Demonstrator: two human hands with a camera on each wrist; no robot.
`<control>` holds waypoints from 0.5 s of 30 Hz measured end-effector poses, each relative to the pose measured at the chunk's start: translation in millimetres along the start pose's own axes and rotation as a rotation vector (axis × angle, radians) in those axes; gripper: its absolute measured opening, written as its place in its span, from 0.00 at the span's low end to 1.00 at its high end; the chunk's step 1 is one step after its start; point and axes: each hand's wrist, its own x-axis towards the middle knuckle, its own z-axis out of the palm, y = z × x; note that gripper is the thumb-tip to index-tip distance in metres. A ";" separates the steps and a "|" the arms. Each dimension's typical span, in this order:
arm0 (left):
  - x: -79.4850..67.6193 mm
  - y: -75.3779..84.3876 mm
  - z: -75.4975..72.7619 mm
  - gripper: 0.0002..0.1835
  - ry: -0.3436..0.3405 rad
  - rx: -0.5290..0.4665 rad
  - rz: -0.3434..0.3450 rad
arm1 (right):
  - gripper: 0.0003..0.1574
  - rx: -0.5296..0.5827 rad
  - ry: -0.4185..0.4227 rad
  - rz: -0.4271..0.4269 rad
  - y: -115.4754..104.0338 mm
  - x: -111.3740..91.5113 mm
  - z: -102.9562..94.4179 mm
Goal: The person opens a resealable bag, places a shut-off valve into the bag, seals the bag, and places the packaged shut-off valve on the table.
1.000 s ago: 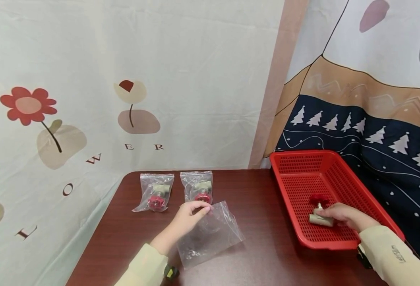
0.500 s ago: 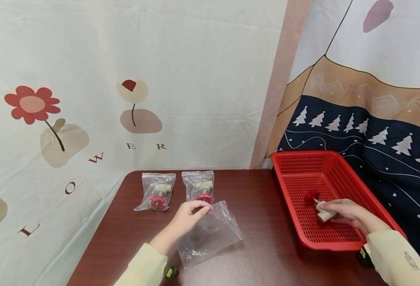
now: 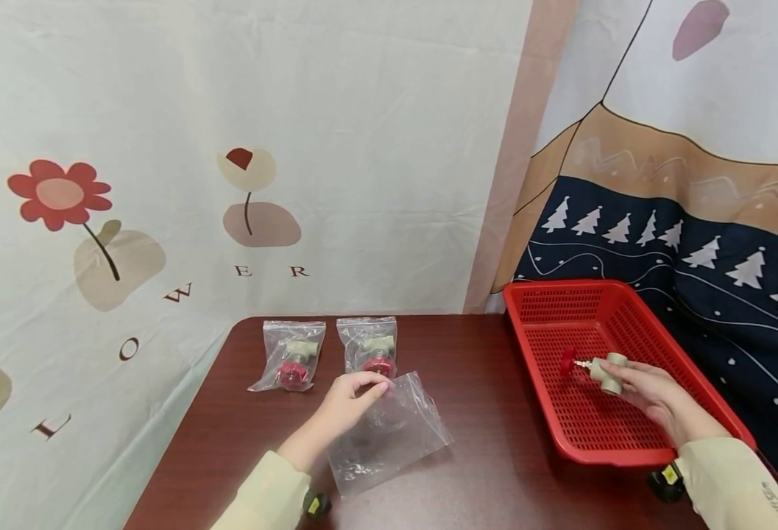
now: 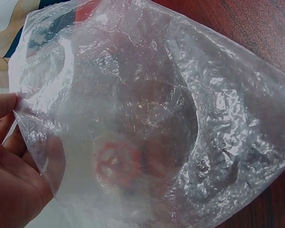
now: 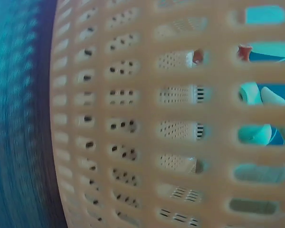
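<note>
My left hand (image 3: 349, 401) pinches the edge of a clear plastic bag (image 3: 391, 449) that hangs over the table with no item visible inside. In the left wrist view, the crinkled film fills most of the picture, and a red handwheel (image 4: 114, 164) shows blurred through it. On the right, my right hand (image 3: 656, 397) grips a valve (image 3: 607, 373) by its pale beige body, above the basket floor. Its red handwheel points left, on a thin metal stem. The basket's slotted wall (image 5: 218, 111) blocks the right wrist view, so hand and valve are hidden there.
A red slotted basket (image 3: 542, 401) stands at the table's right side, against a dark curtain. Two bagged valves lie near the back edge: a left one (image 3: 294, 372) and a right one (image 3: 377, 361), partly behind my left hand. The dark wooden table (image 3: 488, 471) meets the curtain behind.
My right hand has turned the valve so its red handwheel swings from pointing away to pointing left, and has lifted it slightly. My left hand and its bag stay in place.
</note>
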 end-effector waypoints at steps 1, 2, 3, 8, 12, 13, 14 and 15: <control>-0.2 -0.2 -0.1 0.09 0.001 0.001 -0.002 | 0.37 0.045 -0.022 -0.005 0.4 0.5 -1.3; -0.4 -0.6 -0.2 0.09 0.001 0.001 -0.004 | 0.27 0.087 -0.044 -0.009 0.9 0.9 -2.4; -0.5 -0.9 -0.2 0.09 0.002 0.004 -0.005 | 0.18 0.126 -0.063 -0.008 1.3 1.1 -3.6; -0.1 -4.6 0.2 0.09 0.004 0.004 -0.009 | 0.13 0.263 -0.120 0.023 2.8 -0.2 -7.0; 0.0 -5.5 0.4 0.09 0.007 0.007 -0.004 | 0.14 0.308 -0.132 0.039 1.5 -4.0 -6.0; 0.0 -5.2 0.4 0.09 0.008 0.005 -0.008 | 0.15 0.316 -0.144 0.038 0.6 -5.3 -5.4; -0.1 -4.7 0.3 0.09 0.008 0.004 -0.013 | 0.16 0.316 -0.155 0.035 -0.7 -6.7 -4.6; -0.1 -3.9 0.3 0.09 0.006 0.003 -0.017 | 0.16 0.316 -0.169 0.030 -2.2 -8.5 -3.9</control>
